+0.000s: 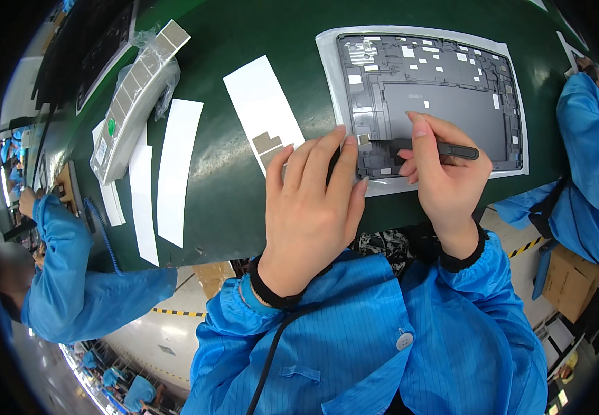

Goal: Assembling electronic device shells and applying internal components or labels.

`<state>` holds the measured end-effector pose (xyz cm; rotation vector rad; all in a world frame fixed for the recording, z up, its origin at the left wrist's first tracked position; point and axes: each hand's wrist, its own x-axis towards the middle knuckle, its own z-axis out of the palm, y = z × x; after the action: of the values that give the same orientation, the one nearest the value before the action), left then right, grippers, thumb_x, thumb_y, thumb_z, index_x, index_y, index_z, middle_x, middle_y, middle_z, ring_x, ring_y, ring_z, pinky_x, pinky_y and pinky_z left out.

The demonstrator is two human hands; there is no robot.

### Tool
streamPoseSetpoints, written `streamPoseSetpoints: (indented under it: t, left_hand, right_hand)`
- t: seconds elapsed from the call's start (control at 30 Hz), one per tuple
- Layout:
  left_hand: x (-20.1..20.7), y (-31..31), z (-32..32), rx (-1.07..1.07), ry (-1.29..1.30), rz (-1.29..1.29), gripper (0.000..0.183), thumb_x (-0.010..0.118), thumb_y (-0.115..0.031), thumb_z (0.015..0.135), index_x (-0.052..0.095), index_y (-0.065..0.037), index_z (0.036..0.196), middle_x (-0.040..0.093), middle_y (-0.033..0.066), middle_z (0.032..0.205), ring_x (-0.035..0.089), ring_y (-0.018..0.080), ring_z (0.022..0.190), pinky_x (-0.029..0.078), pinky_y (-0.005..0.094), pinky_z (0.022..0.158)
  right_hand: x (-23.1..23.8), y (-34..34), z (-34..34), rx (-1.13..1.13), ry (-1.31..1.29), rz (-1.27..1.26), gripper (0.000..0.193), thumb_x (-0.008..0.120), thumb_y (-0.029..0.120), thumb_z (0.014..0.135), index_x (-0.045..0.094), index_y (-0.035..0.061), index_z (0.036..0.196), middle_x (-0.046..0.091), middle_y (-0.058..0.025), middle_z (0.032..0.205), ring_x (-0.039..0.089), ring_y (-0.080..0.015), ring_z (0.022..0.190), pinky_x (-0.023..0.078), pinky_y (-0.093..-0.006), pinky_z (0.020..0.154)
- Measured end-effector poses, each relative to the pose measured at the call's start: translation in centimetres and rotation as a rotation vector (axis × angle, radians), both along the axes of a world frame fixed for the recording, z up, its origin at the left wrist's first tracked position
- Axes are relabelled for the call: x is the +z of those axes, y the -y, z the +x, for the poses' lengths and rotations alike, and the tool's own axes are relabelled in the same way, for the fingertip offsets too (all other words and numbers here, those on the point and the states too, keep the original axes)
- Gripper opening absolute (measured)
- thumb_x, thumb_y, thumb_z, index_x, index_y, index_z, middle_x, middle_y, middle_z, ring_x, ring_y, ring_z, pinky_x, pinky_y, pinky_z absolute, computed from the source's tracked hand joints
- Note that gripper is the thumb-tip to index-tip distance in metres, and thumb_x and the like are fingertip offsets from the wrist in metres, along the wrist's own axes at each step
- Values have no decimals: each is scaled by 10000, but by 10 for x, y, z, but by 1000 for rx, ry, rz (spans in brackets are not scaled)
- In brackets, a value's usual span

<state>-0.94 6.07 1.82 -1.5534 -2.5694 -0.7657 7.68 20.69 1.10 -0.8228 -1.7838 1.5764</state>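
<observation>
A dark grey tablet-shaped housing (444,124) with several small white pads lies on a white sheet on the table. My right hand (448,173) is above its lower part, closed around a slim black-handled tool (458,151). The tool's dark far end points left, toward the housing's left edge; its exact kind is unclear. My left hand (310,207) is palm down with fingers stretched out. Its fingertips reach the housing's lower left edge and a white backing sheet (258,90) bearing a few grey-brown adhesive pieces (266,143).
Left on the green table (227,214) are a stack of label strips (133,90) with plastic wrap and several white paper strips (180,173). Co-workers in blue sit at left (78,277) and right (583,152). A cardboard box (567,280) stands on the floor.
</observation>
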Motion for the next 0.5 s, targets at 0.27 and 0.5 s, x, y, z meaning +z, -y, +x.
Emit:
streamPoseSetpoints:
  t: [0.27,0.5]
  left_hand:
    - [-3,-5,5,-55,-60,-98,535,733,-190,772,600,-17,1260,514,124,1372,533,295,1145,399,424,967]
    - [-4,-15,11,-7,-109,-181,537,725,-229,789,595,3,1255,495,121,1394,504,281,1208,405,408,954]
  right_hand:
    - [-1,2,0,-1,-8,22,143,656,40,920,695,-66,1007,653,-63,680,607,-74,554,469,-196,482]
    - [-6,-1,-1,-2,-12,74,151,652,64,927,705,-50,1011,654,-48,676,594,-67,531,448,-196,468]
